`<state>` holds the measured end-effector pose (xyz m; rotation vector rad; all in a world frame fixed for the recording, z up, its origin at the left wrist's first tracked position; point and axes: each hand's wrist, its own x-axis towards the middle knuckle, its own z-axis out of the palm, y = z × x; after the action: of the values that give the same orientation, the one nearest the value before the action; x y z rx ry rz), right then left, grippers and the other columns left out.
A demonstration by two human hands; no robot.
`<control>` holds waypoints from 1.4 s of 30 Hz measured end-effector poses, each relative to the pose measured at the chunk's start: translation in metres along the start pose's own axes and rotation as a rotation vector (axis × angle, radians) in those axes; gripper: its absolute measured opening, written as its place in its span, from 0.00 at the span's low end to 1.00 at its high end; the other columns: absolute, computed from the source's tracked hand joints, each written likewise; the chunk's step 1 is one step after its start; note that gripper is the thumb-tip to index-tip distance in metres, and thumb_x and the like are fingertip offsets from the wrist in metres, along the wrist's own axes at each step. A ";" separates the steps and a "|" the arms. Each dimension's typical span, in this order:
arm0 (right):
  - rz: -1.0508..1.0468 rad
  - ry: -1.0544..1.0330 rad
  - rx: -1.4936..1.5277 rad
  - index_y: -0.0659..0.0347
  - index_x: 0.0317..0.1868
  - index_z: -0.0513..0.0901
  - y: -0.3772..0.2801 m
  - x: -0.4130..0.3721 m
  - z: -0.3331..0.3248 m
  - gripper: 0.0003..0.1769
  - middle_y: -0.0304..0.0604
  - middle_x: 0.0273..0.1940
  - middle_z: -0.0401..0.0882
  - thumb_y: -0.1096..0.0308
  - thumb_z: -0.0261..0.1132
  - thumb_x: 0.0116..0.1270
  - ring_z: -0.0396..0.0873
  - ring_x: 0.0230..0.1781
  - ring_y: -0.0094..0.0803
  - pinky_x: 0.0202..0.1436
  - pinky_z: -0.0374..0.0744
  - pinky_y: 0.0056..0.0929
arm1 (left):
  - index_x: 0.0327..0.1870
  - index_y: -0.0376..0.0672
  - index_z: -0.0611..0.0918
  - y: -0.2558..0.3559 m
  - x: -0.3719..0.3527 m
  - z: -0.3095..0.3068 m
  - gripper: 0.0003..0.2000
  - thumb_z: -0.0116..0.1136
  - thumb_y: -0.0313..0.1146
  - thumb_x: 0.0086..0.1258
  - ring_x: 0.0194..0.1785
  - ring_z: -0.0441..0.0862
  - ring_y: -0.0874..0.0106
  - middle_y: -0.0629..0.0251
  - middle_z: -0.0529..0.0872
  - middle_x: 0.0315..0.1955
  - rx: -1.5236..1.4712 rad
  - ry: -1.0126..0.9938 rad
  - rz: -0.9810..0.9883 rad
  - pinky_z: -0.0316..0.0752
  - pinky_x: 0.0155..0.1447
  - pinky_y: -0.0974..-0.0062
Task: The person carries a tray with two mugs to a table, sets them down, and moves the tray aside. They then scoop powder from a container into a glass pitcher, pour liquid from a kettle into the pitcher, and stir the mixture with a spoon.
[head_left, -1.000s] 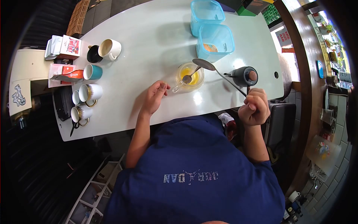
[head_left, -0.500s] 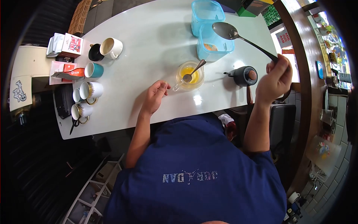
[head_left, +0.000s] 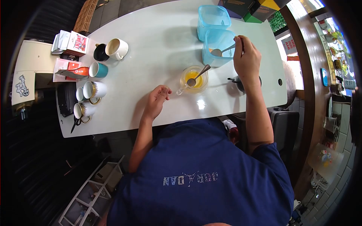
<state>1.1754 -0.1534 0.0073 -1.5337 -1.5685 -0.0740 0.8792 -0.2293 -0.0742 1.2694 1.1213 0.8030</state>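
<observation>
Spoon (head_left: 216, 52) pinched near its handle end by the right hand (head_left: 247, 57) — likely so its bowl can reach inside the blue container (head_left: 209, 58).
Left hand (head_left: 156, 101), loosely curled without visible load; just beside it, the glass cup (head_left: 183, 80) points its handle this way.

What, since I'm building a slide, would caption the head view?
Right hand holds a spoon in a blue tub; left hand near a glass cup.
</observation>
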 end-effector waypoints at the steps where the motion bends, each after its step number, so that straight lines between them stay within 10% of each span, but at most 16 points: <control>1: 0.002 -0.014 0.000 0.65 0.38 0.81 0.000 -0.001 0.002 0.10 0.51 0.30 0.82 0.67 0.57 0.69 0.80 0.27 0.47 0.33 0.77 0.37 | 0.37 0.41 0.79 0.000 0.000 0.000 0.19 0.42 0.47 0.77 0.33 0.71 0.82 0.72 0.77 0.30 0.003 0.005 0.002 0.64 0.38 0.83; 22: 0.400 0.320 0.293 0.67 0.38 0.82 -0.002 0.005 -0.049 0.14 0.29 0.20 0.72 0.63 0.57 0.72 0.65 0.20 0.13 0.23 0.62 0.16 | 0.38 0.38 0.77 -0.002 0.007 -0.004 0.17 0.46 0.45 0.77 0.35 0.70 0.80 0.70 0.78 0.33 -0.055 -0.024 0.006 0.66 0.42 0.82; 26: 0.332 0.271 0.190 0.65 0.38 0.83 -0.007 0.007 -0.053 0.13 0.31 0.20 0.74 0.64 0.57 0.72 0.67 0.21 0.14 0.25 0.66 0.17 | 0.38 0.40 0.78 -0.001 0.007 0.000 0.17 0.42 0.44 0.78 0.34 0.71 0.83 0.72 0.77 0.30 -0.021 -0.029 0.026 0.64 0.40 0.83; 32: 0.086 0.098 -0.010 0.65 0.36 0.80 -0.002 -0.005 -0.008 0.09 0.51 0.26 0.81 0.67 0.59 0.69 0.80 0.24 0.44 0.30 0.77 0.35 | 0.38 0.39 0.78 -0.002 0.008 0.002 0.17 0.46 0.45 0.77 0.35 0.70 0.81 0.71 0.78 0.33 -0.081 -0.082 -0.020 0.66 0.42 0.82; 42: 0.192 0.026 0.026 0.67 0.37 0.81 -0.005 -0.008 -0.003 0.12 0.50 0.26 0.81 0.65 0.57 0.70 0.80 0.24 0.43 0.31 0.76 0.34 | 0.37 0.40 0.79 -0.006 0.002 -0.006 0.17 0.48 0.47 0.75 0.33 0.71 0.81 0.71 0.79 0.32 -0.059 -0.003 -0.010 0.65 0.39 0.82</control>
<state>1.1719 -0.1628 0.0067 -1.6483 -1.3901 0.0341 0.8731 -0.2269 -0.0801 1.2141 1.0931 0.8209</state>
